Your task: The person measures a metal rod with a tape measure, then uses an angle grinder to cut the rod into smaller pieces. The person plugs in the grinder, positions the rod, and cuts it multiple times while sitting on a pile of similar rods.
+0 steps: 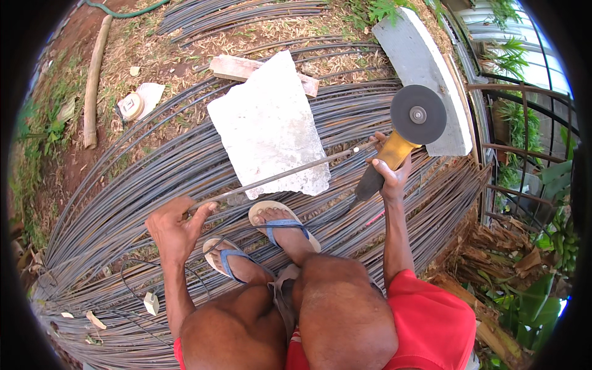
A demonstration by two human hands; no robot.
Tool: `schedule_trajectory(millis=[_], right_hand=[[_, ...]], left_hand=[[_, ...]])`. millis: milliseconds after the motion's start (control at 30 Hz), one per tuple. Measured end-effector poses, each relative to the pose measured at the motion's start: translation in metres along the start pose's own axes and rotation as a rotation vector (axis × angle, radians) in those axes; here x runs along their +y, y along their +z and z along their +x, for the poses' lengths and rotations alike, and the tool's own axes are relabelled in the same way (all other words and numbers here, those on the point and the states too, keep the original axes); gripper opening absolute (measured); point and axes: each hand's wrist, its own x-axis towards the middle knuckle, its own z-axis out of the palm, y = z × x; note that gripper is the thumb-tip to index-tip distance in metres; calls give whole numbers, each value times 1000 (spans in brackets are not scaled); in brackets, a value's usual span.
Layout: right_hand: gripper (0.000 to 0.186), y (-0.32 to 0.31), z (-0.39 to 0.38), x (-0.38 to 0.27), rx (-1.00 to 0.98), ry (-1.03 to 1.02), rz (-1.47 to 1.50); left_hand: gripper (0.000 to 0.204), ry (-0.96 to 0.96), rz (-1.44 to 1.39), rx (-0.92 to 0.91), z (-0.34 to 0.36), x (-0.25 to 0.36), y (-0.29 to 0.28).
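Metal rods [154, 163] below, yellow grinder [394, 152] within the right-hand fingers [380, 137].

We look steeply down from the person's head, through the left of two wide fisheye cameras, facing forward past the near knees [345, 302]; left hand [172, 228] and right hand [396, 181] sit close below us, straight edges bending toward the rim.

The yellow-and-black angle grinder [396, 152] has a smooth, plastic-looking body and a matt, dark grey round disc [405, 125]; the long, thin grey rod [302, 168] is dull metal. The flat white slab [268, 126] looks chalky, rough and stone-like, while the slender dark bars [166, 161] are metal browned with rust. The tan round pole [95, 86] is matt wood, the red garment [431, 320] cloth.
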Motion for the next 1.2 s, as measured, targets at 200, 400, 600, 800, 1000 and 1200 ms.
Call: schedule_trajectory(millis=[200, 400, 600, 800, 1000, 1200], right_hand=[[87, 6, -1, 5, -6, 29, 45], [88, 3, 8, 5, -3, 52, 70], [83, 5, -1, 13, -56, 26, -10], [76, 5, -14, 22, -44, 24, -17], [69, -10, -24, 7, 5, 76, -27], [65, -28, -30, -7, 36, 102, 33]], left_hand=[[35, 16, 28, 23, 18, 0, -3], [38, -100, 23, 9, 43, -13, 19], [36, -160, -47, -69, 63, -28, 33], [31, -24, -149, -56, 43, -50, 37], [43, 59, 188, -64, -7, -144, -20], [58, 48, 384, 22, -61, -291, -90]])
